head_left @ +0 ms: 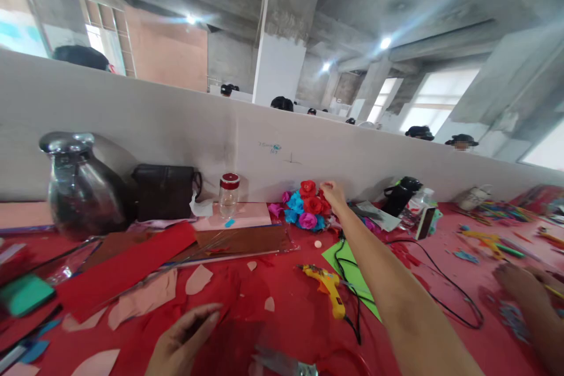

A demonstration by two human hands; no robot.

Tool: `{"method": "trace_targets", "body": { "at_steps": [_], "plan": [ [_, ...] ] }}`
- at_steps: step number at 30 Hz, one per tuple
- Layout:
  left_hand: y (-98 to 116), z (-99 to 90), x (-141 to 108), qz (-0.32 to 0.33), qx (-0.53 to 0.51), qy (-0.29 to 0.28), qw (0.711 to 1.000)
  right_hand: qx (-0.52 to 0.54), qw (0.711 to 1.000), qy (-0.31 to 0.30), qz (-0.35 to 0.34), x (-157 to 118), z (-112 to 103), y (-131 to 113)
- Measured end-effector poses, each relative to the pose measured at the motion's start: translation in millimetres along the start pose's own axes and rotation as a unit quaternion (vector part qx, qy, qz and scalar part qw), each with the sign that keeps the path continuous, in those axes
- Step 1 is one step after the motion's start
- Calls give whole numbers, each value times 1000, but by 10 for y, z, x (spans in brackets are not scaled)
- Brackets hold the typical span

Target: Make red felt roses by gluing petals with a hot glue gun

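Note:
My right hand (333, 195) reaches far forward to a bunch of paper flowers by the partition. Its fingertips are pinched together at a red paper flower (325, 207); the exact grip is partly hidden. Beside it in the bunch are more red flowers (307, 189), blue flowers (294, 202) and a magenta flower (308, 221). My left hand (187, 338) hovers low over the red-covered table, thumb and fingers slightly apart, holding nothing visible. Nearest to it are pink paper petals (199, 279) and red paper. A yellow glue gun (325, 286) lies between my hands, nozzle pointing left.
A steel thermos jug (81, 188), black bag (165, 192) and red-lidded glass jar (229, 195) line the white partition (176, 123). A black cord (445, 308) loops right of my forearm. Green paper (352, 267) lies under the glue-gun cord. Another person's hands (524, 291) are at right.

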State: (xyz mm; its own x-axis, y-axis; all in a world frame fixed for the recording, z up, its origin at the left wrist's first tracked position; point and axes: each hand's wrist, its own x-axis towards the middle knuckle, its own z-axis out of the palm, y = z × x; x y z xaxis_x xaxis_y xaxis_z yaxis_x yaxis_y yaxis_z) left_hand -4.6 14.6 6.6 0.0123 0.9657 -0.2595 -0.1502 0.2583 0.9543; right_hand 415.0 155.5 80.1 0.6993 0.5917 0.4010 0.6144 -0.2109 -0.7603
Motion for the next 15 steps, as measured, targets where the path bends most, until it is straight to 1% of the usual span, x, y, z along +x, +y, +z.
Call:
{"method": "trace_targets", "body": {
  "at_steps": [3,5,8,10,12,13,15],
  "plan": [
    [-36,0,26,7,-9,2,1000,16,1000,26,-3,-124,-213,-37],
    [-41,5,18,14,-18,0,1000,26,999,36,-12,-268,-386,-85],
    [-16,18,-29,32,-43,0,999,46,998,28,-40,-653,-657,-186],
    [5,28,-57,54,-63,9,997,63,996,-5,-65,-1050,-831,-254],
    [21,30,-70,75,-76,15,994,76,992,-49,-84,-1546,-996,-299],
    [26,27,-71,87,-80,16,993,78,989,-82,-99,-1815,-1075,-304],
    [38,13,-67,116,-81,17,990,26,971,-178,-157,-2355,-1220,-266]
  ]
}}
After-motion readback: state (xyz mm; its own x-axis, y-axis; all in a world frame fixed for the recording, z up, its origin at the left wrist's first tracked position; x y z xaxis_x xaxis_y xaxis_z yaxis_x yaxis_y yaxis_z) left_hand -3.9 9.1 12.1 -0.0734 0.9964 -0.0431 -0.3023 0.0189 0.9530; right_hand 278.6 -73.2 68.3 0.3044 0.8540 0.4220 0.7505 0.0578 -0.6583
